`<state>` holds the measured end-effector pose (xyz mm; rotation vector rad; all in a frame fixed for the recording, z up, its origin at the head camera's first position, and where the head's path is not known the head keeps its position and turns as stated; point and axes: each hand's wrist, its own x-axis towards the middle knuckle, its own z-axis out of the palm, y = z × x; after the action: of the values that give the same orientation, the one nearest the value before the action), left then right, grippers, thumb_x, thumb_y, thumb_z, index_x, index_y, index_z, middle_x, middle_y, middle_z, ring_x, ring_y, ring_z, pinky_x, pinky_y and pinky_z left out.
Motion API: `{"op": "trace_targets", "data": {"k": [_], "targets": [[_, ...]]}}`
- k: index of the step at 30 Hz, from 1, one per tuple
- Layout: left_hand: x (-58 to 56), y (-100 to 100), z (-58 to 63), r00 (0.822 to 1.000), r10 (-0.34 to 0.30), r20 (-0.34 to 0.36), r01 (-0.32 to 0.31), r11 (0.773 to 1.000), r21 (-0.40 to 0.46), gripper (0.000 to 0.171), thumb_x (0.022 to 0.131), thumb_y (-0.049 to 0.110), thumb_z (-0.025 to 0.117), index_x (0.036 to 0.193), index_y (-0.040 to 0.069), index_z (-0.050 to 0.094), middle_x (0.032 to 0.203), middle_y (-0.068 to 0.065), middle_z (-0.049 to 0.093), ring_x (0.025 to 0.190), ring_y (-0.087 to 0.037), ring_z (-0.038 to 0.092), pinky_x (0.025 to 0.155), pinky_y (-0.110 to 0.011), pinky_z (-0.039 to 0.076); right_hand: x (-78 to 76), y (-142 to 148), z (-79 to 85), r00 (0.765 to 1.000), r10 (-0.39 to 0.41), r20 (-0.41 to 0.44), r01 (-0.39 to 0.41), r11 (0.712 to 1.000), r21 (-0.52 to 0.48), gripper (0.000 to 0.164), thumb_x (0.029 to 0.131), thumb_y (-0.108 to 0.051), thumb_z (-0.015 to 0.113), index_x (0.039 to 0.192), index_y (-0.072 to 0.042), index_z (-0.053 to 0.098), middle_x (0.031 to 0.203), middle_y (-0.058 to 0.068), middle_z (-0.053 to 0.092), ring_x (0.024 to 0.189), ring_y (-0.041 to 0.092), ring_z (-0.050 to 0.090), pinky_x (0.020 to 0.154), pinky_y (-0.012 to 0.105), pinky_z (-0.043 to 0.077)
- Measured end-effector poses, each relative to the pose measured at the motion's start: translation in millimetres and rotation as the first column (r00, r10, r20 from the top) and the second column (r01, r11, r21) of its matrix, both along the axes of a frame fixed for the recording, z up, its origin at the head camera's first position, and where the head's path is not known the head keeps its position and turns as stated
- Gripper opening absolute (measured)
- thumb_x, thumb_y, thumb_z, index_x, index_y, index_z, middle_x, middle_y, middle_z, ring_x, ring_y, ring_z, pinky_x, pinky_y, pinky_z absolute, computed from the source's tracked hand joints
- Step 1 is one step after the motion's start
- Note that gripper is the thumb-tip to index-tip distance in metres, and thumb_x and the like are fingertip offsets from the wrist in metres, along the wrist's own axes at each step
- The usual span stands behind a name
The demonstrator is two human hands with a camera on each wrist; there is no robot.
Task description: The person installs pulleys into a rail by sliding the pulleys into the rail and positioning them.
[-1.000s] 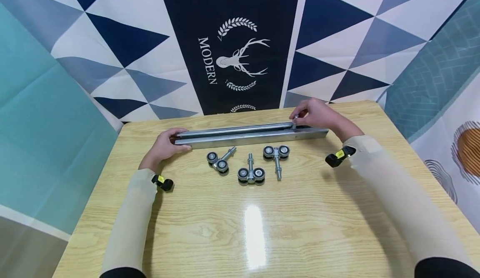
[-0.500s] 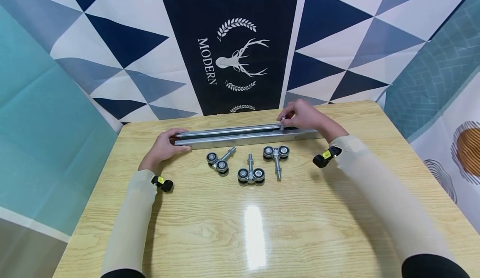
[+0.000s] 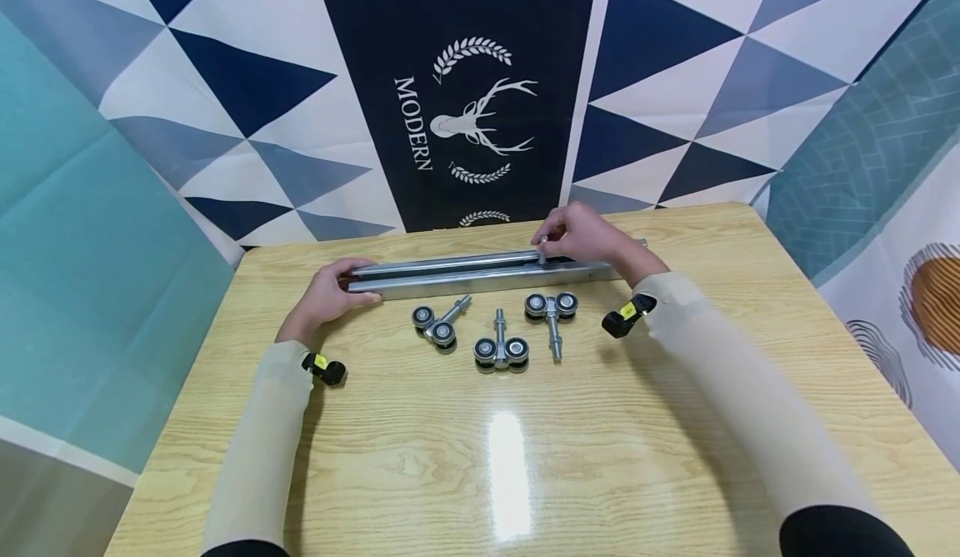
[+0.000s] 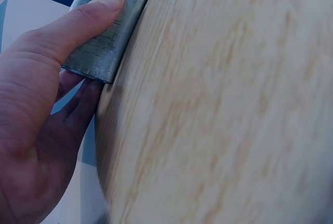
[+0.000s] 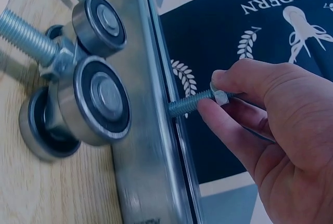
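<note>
A long steel channel rail (image 3: 480,280) lies along the back of the table, its slot facing up. My left hand (image 3: 326,292) grips its left end; in the left wrist view the thumb (image 4: 99,13) lies flat on the front wall, with the fingers partly hidden behind. Toward the rail's right part, my right hand (image 3: 592,233) pinches an upright threaded bolt (image 5: 190,103) between thumb and fingertips, at its nut (image 5: 221,97). The bolt rises out of the slot; whatever it joins inside is hidden. Three twin-axle roller hangers (image 3: 501,350) with bolts lie in front.
The left roller hanger (image 3: 435,326) lies slanted, and the right one (image 3: 552,311) has its bolt toward me. The wooden table (image 3: 420,457) ends just behind the rail, against a patterned cloth (image 3: 480,182). A light glare marks the table's front middle.
My right hand has slid left along the rail with the bolt, uncovering the rail's right end. The left hand and the three loose roller hangers have stayed in place.
</note>
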<state>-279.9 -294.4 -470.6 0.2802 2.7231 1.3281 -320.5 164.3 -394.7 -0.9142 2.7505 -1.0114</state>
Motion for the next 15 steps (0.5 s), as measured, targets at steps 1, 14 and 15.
{"op": "trace_targets", "data": {"k": [1,14,15], "targets": [[-0.1,-0.1,-0.3,1.000,0.000,-0.001,0.000,1.000,-0.001,0.066,0.076,0.035,0.087,0.134,0.016,0.061,0.137,-0.011,0.058,0.107,-0.029,0.058,0.098,-0.049,0.048,-0.1,-2.2,-0.1,1.000,0.005,-0.005,-0.005,1.000,-0.002,0.013,0.087,-0.006,0.071,0.097,-0.002,0.079,0.092,0.011,0.072,0.084,0.021,0.064,0.074,0.035,0.052],[0.6,-1.1,-1.0,1.000,-0.008,0.001,0.008,1.000,-0.021,0.067,0.078,0.036,0.085,0.136,0.017,0.059,0.138,-0.012,0.056,0.109,-0.031,0.056,0.101,-0.051,0.046,-0.2,-27.7,3.7,0.996,-0.003,0.089,0.002,1.000,0.004,0.014,0.088,-0.011,0.072,0.099,-0.005,0.080,0.102,0.010,0.072,0.090,0.022,0.065,0.076,0.036,0.054],[0.6,-0.8,-0.8,1.000,-0.008,0.002,0.008,1.000,-0.021,0.067,0.078,0.036,0.085,0.136,0.017,0.059,0.138,-0.012,0.056,0.109,-0.031,0.056,0.101,-0.051,0.046,-0.3,-29.4,3.9,0.996,0.000,0.095,0.000,1.000,0.001,0.014,0.088,-0.011,0.073,0.099,-0.005,0.080,0.103,0.010,0.072,0.090,0.023,0.065,0.075,0.036,0.054]]}}
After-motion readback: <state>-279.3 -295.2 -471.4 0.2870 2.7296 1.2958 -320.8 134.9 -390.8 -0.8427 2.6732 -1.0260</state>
